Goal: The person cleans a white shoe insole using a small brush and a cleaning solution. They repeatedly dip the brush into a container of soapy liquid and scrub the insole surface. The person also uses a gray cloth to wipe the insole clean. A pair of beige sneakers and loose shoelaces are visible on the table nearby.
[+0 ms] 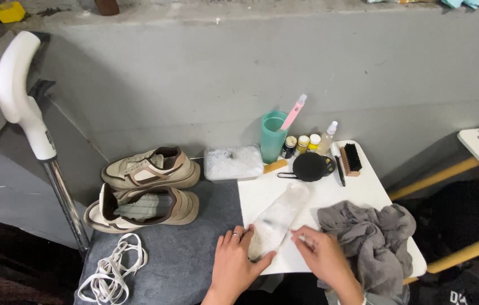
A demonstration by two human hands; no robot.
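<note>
A pale, soiled shoe insole (280, 217) lies diagonally on the white table top (358, 186). My left hand (235, 261) grips its near end, thumb on top. My right hand (322, 254) rests just right of the insole, fingers closed on a small white object that I cannot make out. A crumpled grey cloth (372, 237) lies right beside my right hand.
Two beige and brown sneakers (149, 186) stand on a grey mat (188, 254), white laces (112, 271) in front. Behind are a soapy tub (232, 162), teal cup (273, 135) with pink brush, small bottles, a black round brush (309, 166), a bristle brush (351, 159), and a crutch (30, 124) at left.
</note>
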